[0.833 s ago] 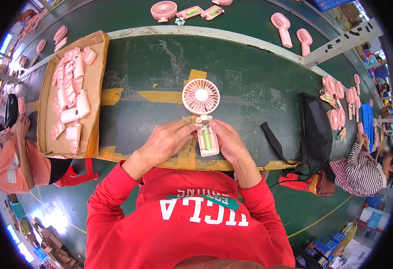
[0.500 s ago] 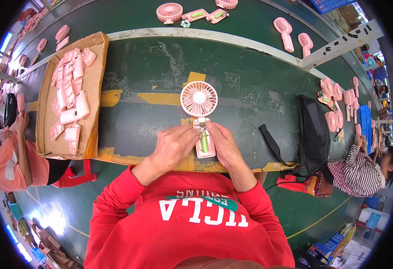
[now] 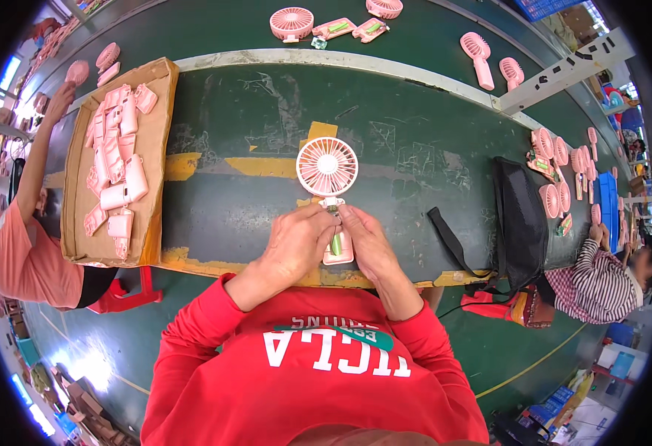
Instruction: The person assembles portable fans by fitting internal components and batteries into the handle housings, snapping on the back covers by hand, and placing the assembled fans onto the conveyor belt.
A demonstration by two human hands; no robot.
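A pink handheld fan (image 3: 327, 166) lies on the green table in front of me, its round grille pointing away. The handle (image 3: 338, 257) is without its cover, so a green battery (image 3: 337, 244) shows inside. My left hand (image 3: 296, 241) is closed, thumb and fingertips pinched together over the upper handle beside the small circuit board (image 3: 332, 209); what they pinch is hidden. My right hand (image 3: 368, 241) grips the handle along its right side, thumb near the board. Both hands partly cover the battery and the board.
A cardboard tray (image 3: 164, 149) of pink handle shells (image 3: 124, 192) stands to the left. At right lie a black bag (image 3: 519, 223) with a strap and several pink fans (image 3: 554, 197). More fans (image 3: 292, 24) lie beyond the pale rail (image 3: 326, 58). Other people sit on both sides.
My left fingers have shifted right and now cover more of the board and battery. The fan has slid slightly left. At the left, a person's arm has reached out to a fan beyond the tray.
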